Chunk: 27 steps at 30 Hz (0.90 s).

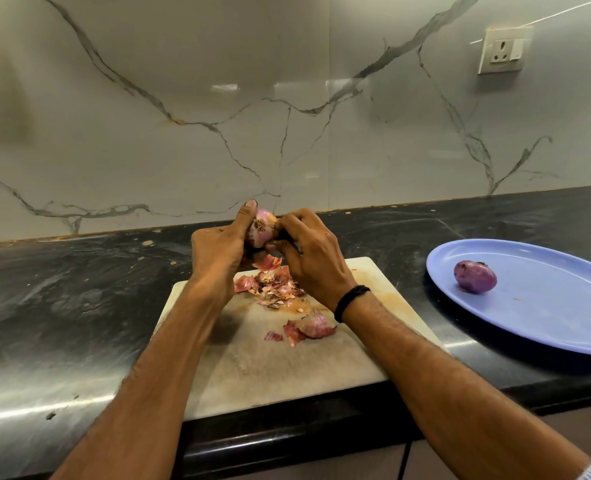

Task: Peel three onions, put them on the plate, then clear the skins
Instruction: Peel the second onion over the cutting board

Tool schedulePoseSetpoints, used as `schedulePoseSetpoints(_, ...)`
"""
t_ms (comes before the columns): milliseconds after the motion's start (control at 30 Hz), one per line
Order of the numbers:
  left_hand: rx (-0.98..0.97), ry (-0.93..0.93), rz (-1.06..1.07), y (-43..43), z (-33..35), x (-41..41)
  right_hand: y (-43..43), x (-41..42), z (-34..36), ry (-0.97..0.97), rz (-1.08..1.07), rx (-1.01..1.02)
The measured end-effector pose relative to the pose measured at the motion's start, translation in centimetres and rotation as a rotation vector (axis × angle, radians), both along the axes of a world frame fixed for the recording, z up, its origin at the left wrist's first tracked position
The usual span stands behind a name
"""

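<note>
Left hand [218, 251]: curled round onion [261, 230]
Right hand [304, 251]: pinching onion's skin
Plate [564, 323]: one peeled onion [475, 276]
Skins [273, 282]: on board [270, 368]

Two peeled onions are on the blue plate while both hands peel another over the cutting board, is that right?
No. The head view shows one peeled onion on the blue plate, not two. The left hand and right hand do peel a second onion over the cutting board.
</note>
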<state>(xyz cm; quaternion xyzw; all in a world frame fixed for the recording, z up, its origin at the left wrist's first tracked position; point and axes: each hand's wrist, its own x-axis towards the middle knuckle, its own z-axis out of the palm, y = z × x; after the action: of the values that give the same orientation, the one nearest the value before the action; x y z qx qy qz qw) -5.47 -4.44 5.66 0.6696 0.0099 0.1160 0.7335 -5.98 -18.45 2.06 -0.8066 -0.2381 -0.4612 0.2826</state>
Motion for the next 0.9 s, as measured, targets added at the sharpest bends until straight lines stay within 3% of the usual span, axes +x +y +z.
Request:
schedulePoseSetpoints(133, -0.011, -0.014, 0.012, -0.12, 0.16, -0.20, 0.23, -0.33, 0.28, 0.043, 0.048, 0.063)
schedulePoseSetpoints(600, 0.146, -0.054, 0.061, -0.06, -0.22, -0.26, -0.18, 0.12, -0.05, 0.021, -0.011, -0.049)
schedulePoseSetpoints(900, 0.021, -0.060, 0.070, -0.19, 0.22, -0.62, 0.15, -0.03, -0.08, 0.034, -0.033, 0.013)
